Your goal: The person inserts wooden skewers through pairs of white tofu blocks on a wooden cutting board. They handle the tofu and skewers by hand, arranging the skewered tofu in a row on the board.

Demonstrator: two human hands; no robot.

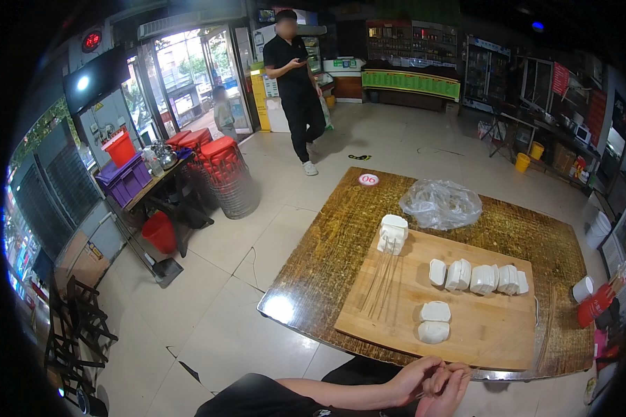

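My left hand (420,376) and my right hand (453,388) meet at the front edge of a wooden cutting board (480,333). Their fingers are bent together, and whether a thin stick lies between them is too small to tell. Just beyond them, two white slices (434,322), apparently of steamed bun, lie one behind the other on the board. Farther back runs a row of sliced white pieces (484,279). At the board's far left corner is a pile of white slices (394,232) on thin skewers (383,284), whose bare ends point towards me.
A crumpled clear plastic bag (441,203) lies behind the board on the brown table (313,260). More thin sticks (549,326) lie right of the board, near a white cup (582,288) and a red holder (594,307). A person (295,78) stands beyond the table.
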